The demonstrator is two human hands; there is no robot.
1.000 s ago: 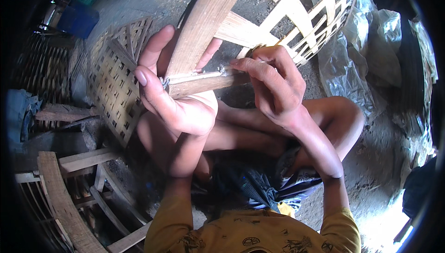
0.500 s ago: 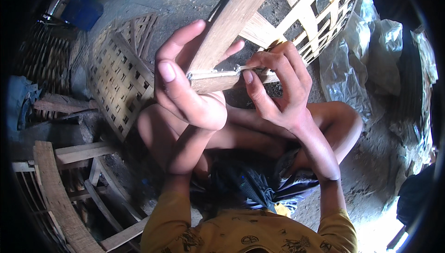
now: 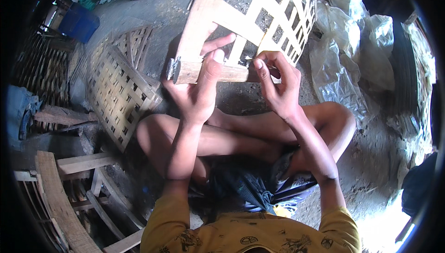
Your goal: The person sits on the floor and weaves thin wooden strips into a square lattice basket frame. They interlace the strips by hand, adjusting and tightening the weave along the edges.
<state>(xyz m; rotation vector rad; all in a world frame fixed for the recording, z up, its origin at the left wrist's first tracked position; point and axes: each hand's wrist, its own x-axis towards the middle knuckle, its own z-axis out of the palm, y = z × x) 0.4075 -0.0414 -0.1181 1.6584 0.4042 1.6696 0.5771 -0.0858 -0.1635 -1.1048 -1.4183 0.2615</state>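
Observation:
A woven bamboo panel with an open lattice is held up in front of me, its wooden frame bar lying crosswise nearest me. A broad side slat rises from the bar's left end, where grey wire or binding shows at the corner. My left hand is closed around the bar, thumb on the near face and fingers behind. Toward the bar's right part, my right hand pinches a thin, pale strip end between thumb and forefinger. Its other fingers are curled and partly hidden.
Another woven panel lies on the floor to the left. At lower left stands a slatted wooden frame. Clear plastic bags are heaped at right, and a blue container sits far left. My crossed legs are below the panel.
The panel has shifted left and turned, bringing the bar's near face toward me. My left thumb has moved onto the bar. My right hand still pinches near the bar.

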